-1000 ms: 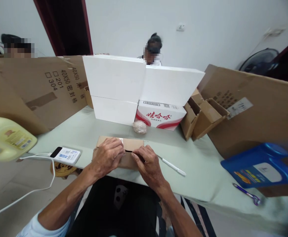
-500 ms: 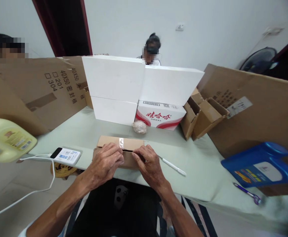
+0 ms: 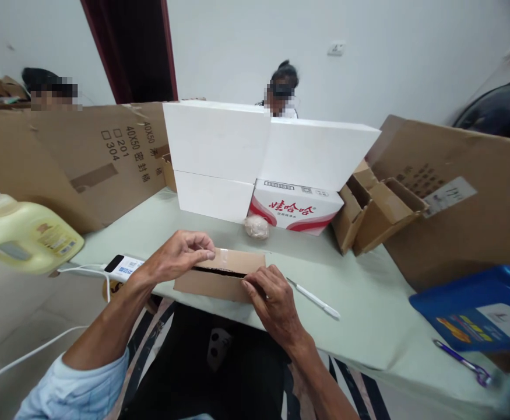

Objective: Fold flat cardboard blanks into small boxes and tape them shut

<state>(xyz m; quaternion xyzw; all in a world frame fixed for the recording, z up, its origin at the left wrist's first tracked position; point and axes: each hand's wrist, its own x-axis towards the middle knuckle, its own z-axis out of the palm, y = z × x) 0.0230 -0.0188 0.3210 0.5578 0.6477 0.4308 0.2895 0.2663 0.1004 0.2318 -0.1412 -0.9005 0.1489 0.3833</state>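
A small brown cardboard box [image 3: 213, 287] lies near the table's front edge, with a dark gap between its top flaps. A short strip of clear tape [image 3: 224, 255] shows on the far flap. My left hand [image 3: 180, 255] is raised over the box's left part, thumb and forefinger pressed together beside the tape; what is between them is too small to make out. At the box's right end, my right hand [image 3: 272, 300] pinches the cardboard edge by the gap. A slim white-handled tool [image 3: 316, 300] lies to the right of that hand.
White boxes [image 3: 220, 140] and a red-and-white carton [image 3: 296, 207] stand behind a wrapped ball [image 3: 257, 227]. Large cardboard sheets flank the table. A yellow jug [image 3: 31, 236], white power bank [image 3: 126, 267], blue bottle [image 3: 477, 309] and purple pen [image 3: 462, 361] lie around. Two people sit beyond.
My left hand has moved up and away from the gap to beside the tape, uncovering the box's left part. My right hand stays at the box's right end. The view has shifted slightly.
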